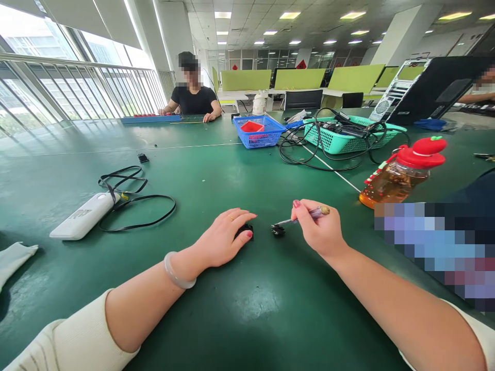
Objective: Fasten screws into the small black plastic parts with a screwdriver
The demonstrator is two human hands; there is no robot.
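My left hand (222, 238) rests on the green table, its fingers curved around a small black part (244, 230) that is partly hidden under the fingers and thumb. My right hand (320, 226) grips a screwdriver (317, 212) with a clear handle and a yellowish end. The thin shaft points left, and its tip is at a second small black piece (278, 230) lying on the table between my hands. Whether the tip touches that piece is too small to tell.
A white power bank (83, 216) with a black cable lies left. Blue basket (261, 138), green basket (336, 143) and loose cables stand ahead. A red-lidded bottle (398, 178) is at right, near a blurred patterned item. A person (193, 98) sits across the table (185, 170).
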